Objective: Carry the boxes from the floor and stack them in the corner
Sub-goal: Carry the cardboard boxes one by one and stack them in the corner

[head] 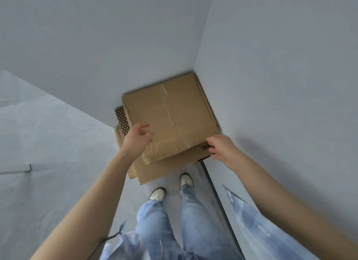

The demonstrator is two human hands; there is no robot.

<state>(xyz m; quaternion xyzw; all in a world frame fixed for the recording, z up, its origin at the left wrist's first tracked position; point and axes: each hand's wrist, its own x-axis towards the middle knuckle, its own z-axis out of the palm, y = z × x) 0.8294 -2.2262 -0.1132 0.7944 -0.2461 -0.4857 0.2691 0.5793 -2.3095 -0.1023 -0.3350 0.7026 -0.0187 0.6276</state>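
A stack of brown cardboard boxes stands in the corner where two grey walls meet. The top box (170, 116) is flat, taped down its middle and dented at its near edge. Under it lies a wider box (174, 166) with dark print on its near right corner. A honeycomb-patterned box (121, 120) pokes out at the left of the stack. My left hand (137, 138) hovers at the top box's near left corner, fingers loosely curled and holding nothing. My right hand (222, 146) is at the near right corner of the stack, fingertips by the lower box's edge, gripping nothing.
My two feet in pale shoes (157, 194) stand on the grey floor just before the stack. A wall (271, 85) runs close on the right, with a dark strip (215, 192) along its base. A pale flat object (15, 168) lies on the floor at far left.
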